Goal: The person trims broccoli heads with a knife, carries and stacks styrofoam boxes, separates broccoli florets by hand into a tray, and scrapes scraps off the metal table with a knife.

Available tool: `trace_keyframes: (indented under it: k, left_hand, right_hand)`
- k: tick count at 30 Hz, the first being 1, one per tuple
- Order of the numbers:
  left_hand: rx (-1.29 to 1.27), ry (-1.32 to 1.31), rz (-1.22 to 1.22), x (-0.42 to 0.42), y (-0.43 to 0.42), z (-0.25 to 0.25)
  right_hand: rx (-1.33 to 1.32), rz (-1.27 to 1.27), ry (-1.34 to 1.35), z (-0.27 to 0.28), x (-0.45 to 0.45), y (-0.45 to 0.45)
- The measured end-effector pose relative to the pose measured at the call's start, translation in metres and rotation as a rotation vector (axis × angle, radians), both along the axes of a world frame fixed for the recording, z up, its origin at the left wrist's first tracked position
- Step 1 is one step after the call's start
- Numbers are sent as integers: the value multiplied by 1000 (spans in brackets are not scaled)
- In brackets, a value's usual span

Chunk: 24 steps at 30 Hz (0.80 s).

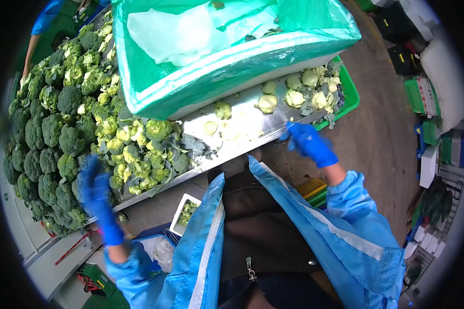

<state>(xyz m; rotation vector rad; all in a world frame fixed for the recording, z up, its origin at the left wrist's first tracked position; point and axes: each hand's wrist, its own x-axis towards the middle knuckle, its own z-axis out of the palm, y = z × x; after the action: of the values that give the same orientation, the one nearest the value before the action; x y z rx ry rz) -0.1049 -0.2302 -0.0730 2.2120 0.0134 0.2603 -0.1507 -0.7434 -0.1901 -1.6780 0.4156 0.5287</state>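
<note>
Upper limbs of the wearer, viewed from the head. The left grip (pixel 95 193), a blue-gloved hand blurred in outline, extends forward with fingers bent; their closure is unclear. The right grip (pixel 308 144), likewise gloved, points forward and inward, fingers partly curled. The left arm (pixel 131 273) and right arm (pixel 353 201) are light-blue-sleeved, held well apart; bare skin shows between each sleeve and glove.
</note>
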Motion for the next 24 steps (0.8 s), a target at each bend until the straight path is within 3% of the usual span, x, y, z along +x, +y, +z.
trace_keyframes:
  k: [1,2,3,4,5,6,7,8,9,11,13,15,17,19,21,22,23,24]
  left_hand:
    - [-85,113,-218,1,-32,-46]
    - [-211,305,-303,-6,-106,-52]
    - [-128,514,-385,0,-148,-68]
    - [-28,497,-420,2,-176,-98]
    - [158,319,-475,8,-189,-138]
    - [335,166,-383,12,-204,-166]
    - [336,165,-390,19,-218,-166]
    - [358,278,-307,25,-230,-164]
    - [377,389,-220,30,-240,-163]
    - [381,373,-242,38,-255,-164]
    - [597,396,-174,47,-269,-160]
    - [616,267,-177,57,-271,-187]
    - [330,316,-160,59,-282,-200]
    - [265,241,-161,54,-281,-213]
    - [-175,589,87,45,-271,-218]
    - [-230,793,104,42,-265,-213]
    - [-225,798,99,35,-269,-212]
    - [-402,844,29,27,-276,-213]
  right_hand:
    - [215,-12,-54,-19,-5,10]
    - [320,16,-78,-30,-6,30]
    - [427,46,-95,-41,-8,49]
    - [265,212,-18,-14,2,60]
    - [267,211,-21,-13,6,60]
    - [42,381,-61,-14,14,55]
    - [-187,545,-95,-14,21,46]
    - [-239,572,-160,-15,24,32]
    - [-240,571,-160,-17,26,15]
    - [-166,556,-59,-22,27,-18]
    - [-190,589,-134,-19,25,-31]
    - [-54,547,29,-2,19,-28]
    - [90,406,12,-23,6,-23]
    - [-235,447,-258,-25,6,-23]
    - [-101,323,-155,-14,-2,-26]
    - [9,253,-83,-18,-5,-28]
    - [119,180,-8,-20,-8,-31]
    - [120,175,-4,-22,-7,-32]
